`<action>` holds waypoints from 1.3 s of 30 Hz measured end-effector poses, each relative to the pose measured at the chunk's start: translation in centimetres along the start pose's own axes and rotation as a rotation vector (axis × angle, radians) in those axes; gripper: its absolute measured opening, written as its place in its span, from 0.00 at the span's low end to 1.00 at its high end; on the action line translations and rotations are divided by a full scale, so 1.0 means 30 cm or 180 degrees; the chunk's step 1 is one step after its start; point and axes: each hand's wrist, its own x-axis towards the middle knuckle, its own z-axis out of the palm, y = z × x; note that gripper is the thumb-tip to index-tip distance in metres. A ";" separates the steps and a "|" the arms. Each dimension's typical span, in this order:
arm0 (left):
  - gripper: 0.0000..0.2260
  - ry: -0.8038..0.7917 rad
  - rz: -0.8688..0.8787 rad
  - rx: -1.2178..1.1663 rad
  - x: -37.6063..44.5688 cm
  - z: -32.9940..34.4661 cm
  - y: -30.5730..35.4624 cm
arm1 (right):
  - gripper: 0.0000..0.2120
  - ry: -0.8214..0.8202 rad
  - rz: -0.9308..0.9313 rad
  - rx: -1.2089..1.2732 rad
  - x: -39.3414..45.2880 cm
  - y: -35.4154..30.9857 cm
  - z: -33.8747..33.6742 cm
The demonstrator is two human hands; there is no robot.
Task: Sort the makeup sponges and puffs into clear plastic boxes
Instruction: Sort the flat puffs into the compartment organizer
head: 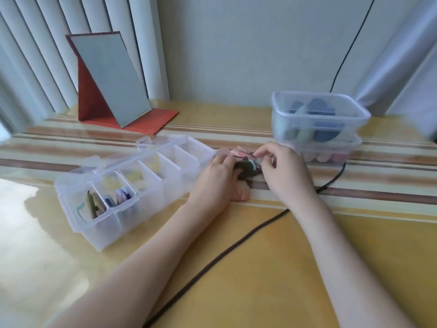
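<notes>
Two hands at desk (307,256) centre. Left hand (215,181) and right hand (283,171) both curl their fingers over one small heap of puffs (243,162), pink and dark; blur hides the exact grip and count. One divided clear organiser (132,185), lid open, left of the heap: nearest two cells hold puffs. Two clear tubs stacked at right, upper tub (319,117) holding blue and green sponges, lower tub (331,155) pink ones. One folding mirror (111,79) behind. One black cable (236,242) crosses between the forearms.
</notes>
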 end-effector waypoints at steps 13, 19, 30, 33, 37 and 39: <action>0.14 -0.0893 -0.0917 0.0236 0.016 0.025 -0.063 | 0.25 -0.0525 0.0944 -0.1191 -0.044 -0.025 -0.038; 0.16 -0.1025 -0.1150 0.0199 0.043 0.024 -0.097 | 0.23 0.0552 0.0186 -0.0365 -0.025 -0.036 -0.024; 0.03 0.0451 -0.1785 -0.2561 0.021 -0.051 -0.019 | 0.15 0.0175 0.1103 0.2918 -0.012 -0.024 0.085; 0.10 -0.0030 -0.1788 -0.3464 0.016 -0.060 0.010 | 0.12 0.0095 0.1076 0.3007 -0.014 -0.026 0.102; 0.06 0.0008 -0.1730 -0.3493 0.010 -0.047 0.002 | 0.07 0.0128 0.0799 0.2742 0.000 -0.017 0.120; 0.08 0.0555 -0.1510 -0.2815 0.004 -0.032 -0.022 | 0.03 0.0184 0.0507 0.2392 0.019 -0.012 0.132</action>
